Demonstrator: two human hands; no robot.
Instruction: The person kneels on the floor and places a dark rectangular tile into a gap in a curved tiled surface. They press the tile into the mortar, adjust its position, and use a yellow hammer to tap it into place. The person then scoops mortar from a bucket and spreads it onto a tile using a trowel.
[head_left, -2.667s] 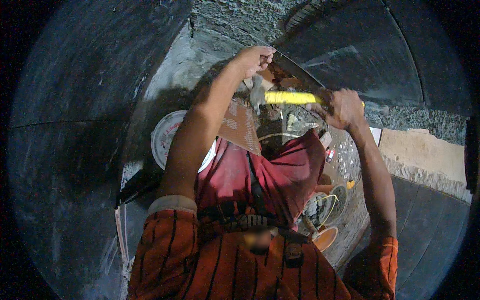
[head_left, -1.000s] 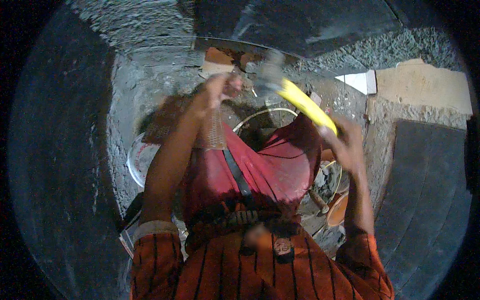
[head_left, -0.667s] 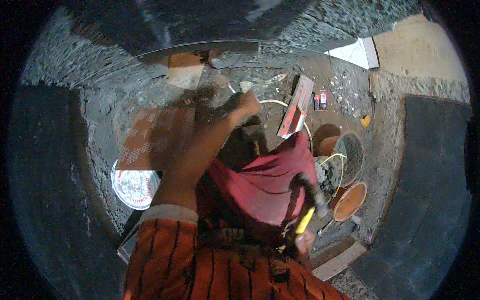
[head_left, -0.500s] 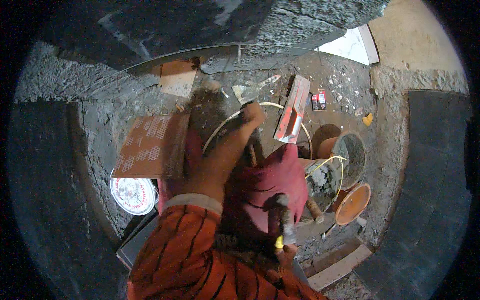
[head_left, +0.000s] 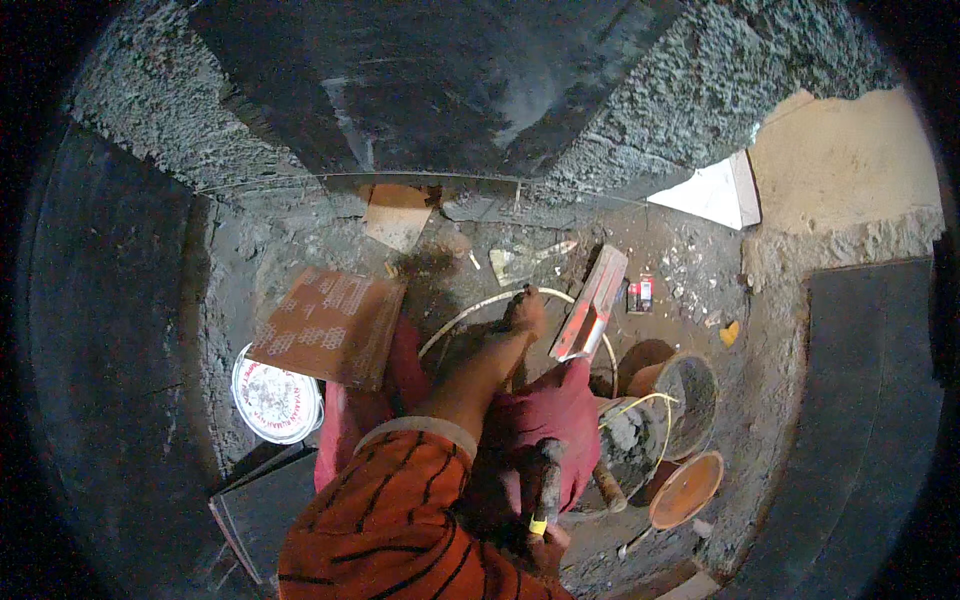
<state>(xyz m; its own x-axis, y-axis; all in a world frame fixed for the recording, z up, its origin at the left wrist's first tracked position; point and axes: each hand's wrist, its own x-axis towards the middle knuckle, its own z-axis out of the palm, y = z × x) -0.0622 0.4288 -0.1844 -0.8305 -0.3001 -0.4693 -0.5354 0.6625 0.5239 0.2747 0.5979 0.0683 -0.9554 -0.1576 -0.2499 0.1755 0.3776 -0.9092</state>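
My left arm (head_left: 400, 490), in an orange striped sleeve, reaches forward over my pink-trousered legs. My left hand (head_left: 527, 315) is closed at its end, near a pale hoop (head_left: 476, 304); whatever its fingers hold is hidden. Low in the picture, my right hand (head_left: 548, 549) grips a dark, rod-like tool (head_left: 547, 480) with a yellow band, held over my thigh. The tool's kind cannot be made out. Right of my left hand slants a long red and white piece (head_left: 592, 305). To its right, a bucket with a yellow handle (head_left: 628, 432) contains grey mortar.
At left, a patterned brown carton (head_left: 325, 325) overlaps a white lidded pail (head_left: 275, 402). A second bucket (head_left: 690, 395) and an orange bowl (head_left: 687, 490) stand at right. Ahead lie a spattered trowel-like tool (head_left: 525, 262) and a small red-black box (head_left: 639, 294). Dark tile panels (head_left: 430, 90) surround the space.
The view has tilted upward, so the floor things sit lower and more of the far dark panel shows. My left hand stays closed near the hoop; my right hand still holds the rod-like tool.
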